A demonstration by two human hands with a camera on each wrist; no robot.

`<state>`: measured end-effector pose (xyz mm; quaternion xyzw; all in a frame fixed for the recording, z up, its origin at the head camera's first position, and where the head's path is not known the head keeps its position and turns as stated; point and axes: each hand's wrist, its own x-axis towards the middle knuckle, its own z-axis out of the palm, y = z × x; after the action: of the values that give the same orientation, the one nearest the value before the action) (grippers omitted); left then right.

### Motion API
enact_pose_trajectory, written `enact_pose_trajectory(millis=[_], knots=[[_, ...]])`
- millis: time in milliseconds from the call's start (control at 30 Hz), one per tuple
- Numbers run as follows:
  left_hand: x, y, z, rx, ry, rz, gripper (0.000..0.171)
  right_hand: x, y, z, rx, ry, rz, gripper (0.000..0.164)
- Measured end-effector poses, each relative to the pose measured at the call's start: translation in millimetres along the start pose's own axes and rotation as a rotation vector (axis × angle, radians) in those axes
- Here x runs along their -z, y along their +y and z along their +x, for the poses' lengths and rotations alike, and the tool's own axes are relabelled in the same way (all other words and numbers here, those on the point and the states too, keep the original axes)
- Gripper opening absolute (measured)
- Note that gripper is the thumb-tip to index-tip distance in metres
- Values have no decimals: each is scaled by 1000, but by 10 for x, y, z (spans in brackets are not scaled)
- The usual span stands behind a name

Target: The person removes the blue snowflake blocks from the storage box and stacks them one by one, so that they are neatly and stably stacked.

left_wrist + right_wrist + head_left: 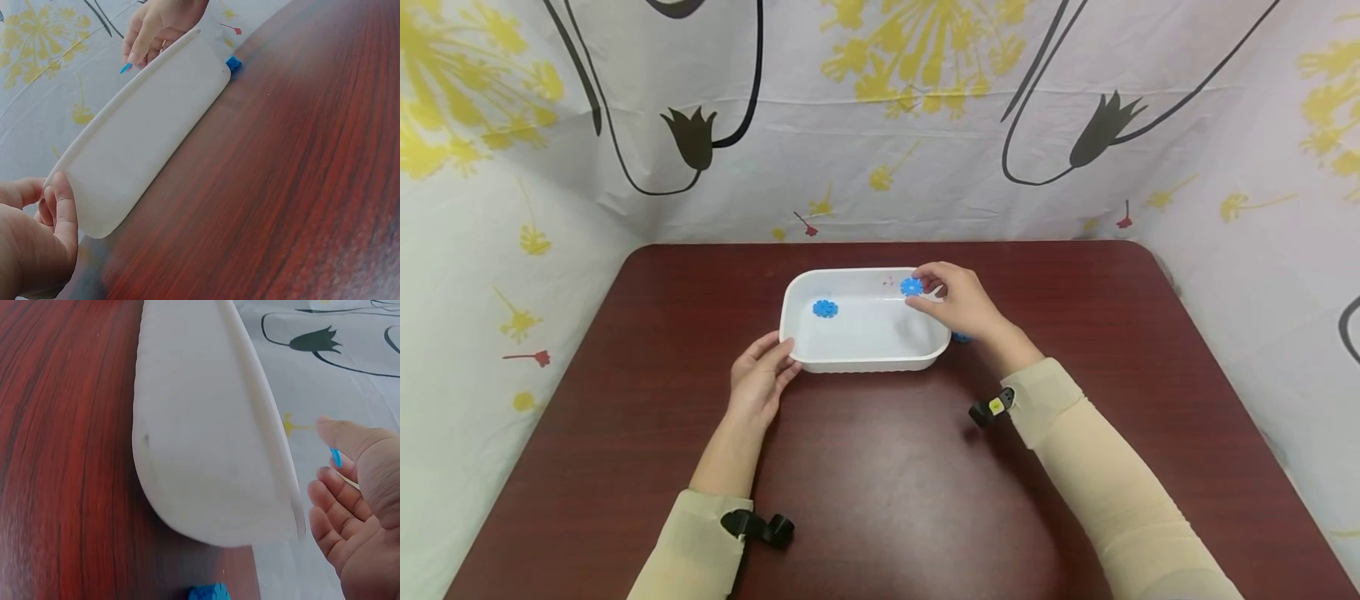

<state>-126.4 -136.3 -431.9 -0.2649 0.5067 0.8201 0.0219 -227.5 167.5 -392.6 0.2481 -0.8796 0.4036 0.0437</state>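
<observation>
A white rectangular tub (865, 363) with rounded corners stands on the table. My left hand (760, 377) grips its near left corner, the thumb over the rim and the other fingers against the outer wall, as the left wrist view (44, 244) also shows. Above the right part of the tub, my right hand (958, 300) pinches a blue notched disc (912, 287) between thumb and fingers. Inside the tub, toward the left, lie blue notched discs (825, 309), overlapping so that I cannot tell how many. More blue pieces (210, 592) sit on the table just outside the tub's right end, partly hidden by the right hand in the head view.
The dark red wooden table (880, 467) has rounded far corners. A white cloth (880, 200) printed with yellow and grey flowers hangs behind it and along both sides. Black straps with small devices sit on both sleeves (1052, 400).
</observation>
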Motion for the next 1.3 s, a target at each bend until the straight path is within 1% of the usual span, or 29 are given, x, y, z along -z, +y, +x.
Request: enact_pose_trajectory(millis=[133,300,467,667,900,1133,1300], knots=[[2,0,-3,6,1,1,42,47,49,-42,-5,15,-15,35],[2,5,-6,13,0,3,42,109,83,-85,-51,4,-6,37],[0,5,-7,12,3,5,42,149,110,-129,-82,18,2,36],[6,4,-2,11,5,-11,37,184,184,-189,-86,30,-5,36],[11,4,5,15,10,-5,39,231,259,-256,-110,40,-1,37],[0,1,12,14,10,-6,37,275,332,-323,-135,47,23,38],[0,7,4,14,7,-1,38,296,386,-373,-154,53,15,37]])
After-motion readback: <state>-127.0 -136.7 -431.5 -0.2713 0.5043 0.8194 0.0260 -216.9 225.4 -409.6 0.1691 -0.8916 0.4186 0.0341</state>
